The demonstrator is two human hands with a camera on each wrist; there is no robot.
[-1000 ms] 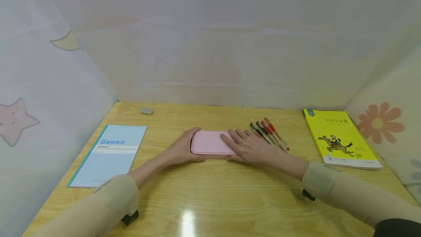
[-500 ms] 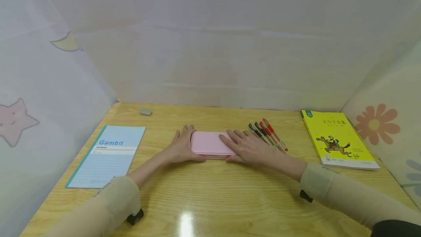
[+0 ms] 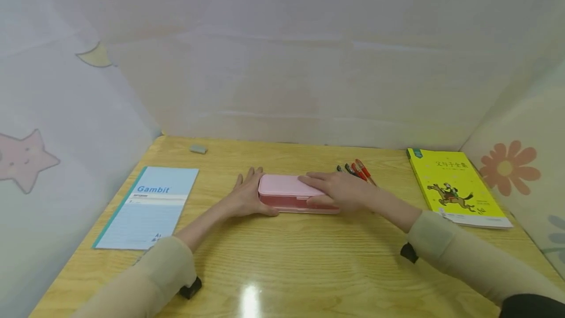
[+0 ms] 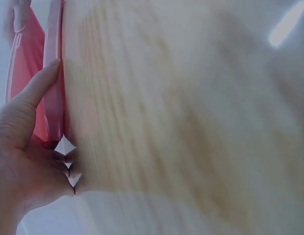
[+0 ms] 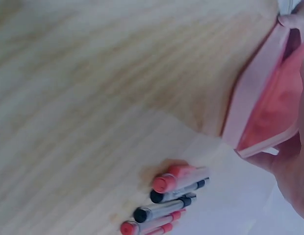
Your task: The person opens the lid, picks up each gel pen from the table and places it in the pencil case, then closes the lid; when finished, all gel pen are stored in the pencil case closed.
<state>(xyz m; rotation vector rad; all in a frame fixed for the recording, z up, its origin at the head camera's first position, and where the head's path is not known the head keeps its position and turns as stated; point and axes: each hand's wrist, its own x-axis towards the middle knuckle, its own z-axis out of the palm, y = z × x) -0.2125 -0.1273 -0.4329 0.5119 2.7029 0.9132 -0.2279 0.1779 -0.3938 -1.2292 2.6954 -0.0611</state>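
Note:
A pink pencil case point(image 3: 279, 184) lies on the wooden table, its lid tilted up at the front so that the darker pink inside shows. My left hand point(image 3: 245, 198) holds the case's left end. In the left wrist view, its thumb point(image 4: 41, 83) presses on the front wall of the base, while the other fingers go behind the end. My right hand point(image 3: 346, 191) grips the lid at the right, thumb at the front edge and fingers over the top. The right wrist view shows the gap between base point(image 5: 255, 88) and raised lid.
Several red and black capped pens point(image 3: 361, 171) lie just behind my right hand. A blue notebook point(image 3: 154, 210) is on the left, a grey eraser point(image 3: 198, 149) at the back left. A yellow book point(image 3: 459, 185) lies on the right. Cloth walls point(image 3: 282, 87) edge the table.
The pencil case's lid has come up at the front, with my right hand lifting it and shifting slightly right. My left fingers have straightened from the back corner; the thumb stays at the front.

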